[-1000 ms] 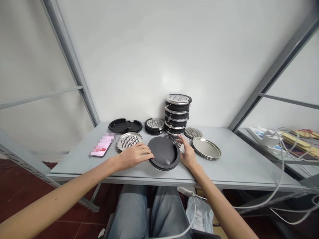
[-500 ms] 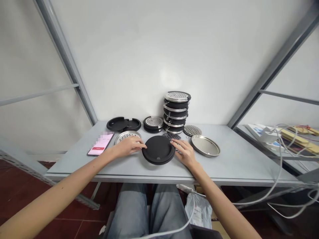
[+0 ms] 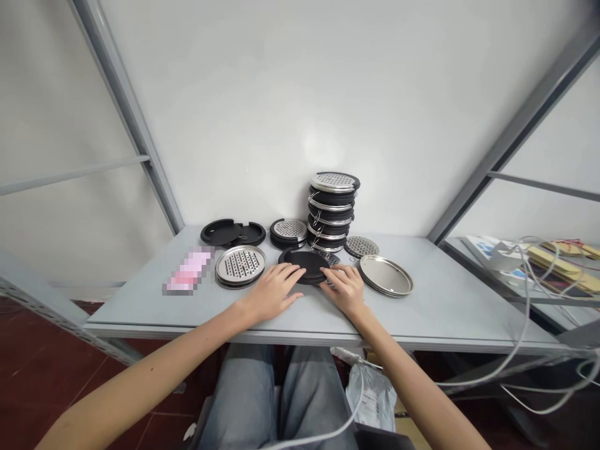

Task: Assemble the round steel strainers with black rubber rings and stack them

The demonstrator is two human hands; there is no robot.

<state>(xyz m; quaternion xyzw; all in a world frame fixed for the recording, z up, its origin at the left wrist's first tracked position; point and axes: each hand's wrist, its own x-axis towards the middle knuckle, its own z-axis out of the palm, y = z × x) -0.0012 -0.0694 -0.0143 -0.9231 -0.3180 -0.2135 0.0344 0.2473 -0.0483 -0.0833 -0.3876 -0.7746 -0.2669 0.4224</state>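
A round black disc-shaped holder (image 3: 305, 265) lies at the middle of the table between my hands. My left hand (image 3: 277, 289) rests at its near left side, fingers spread, with the fingertips at its edge. My right hand (image 3: 345, 287) has its fingers curled on the disc's right edge. Left of my left hand sits a stack of round metal grater plates (image 3: 240, 265). Flat metal discs (image 3: 387, 275) are piled right of my right hand. Behind the black disc, a dark perforated plate (image 3: 329, 257) is partly hidden.
A tall stack of black-and-metal graters (image 3: 331, 212) stands near the wall, with a shorter stack (image 3: 289, 232) beside it. Black holders (image 3: 220, 233) lie at the back left, a phone (image 3: 190, 270) at the left. A perforated disc (image 3: 362, 246) and white cables (image 3: 529, 300) are to the right.
The black disc has moved away from me and now lies lower, seen at a flatter angle. My left hand has shifted right and toward me, its fingers more spread, uncovering the grater plates.
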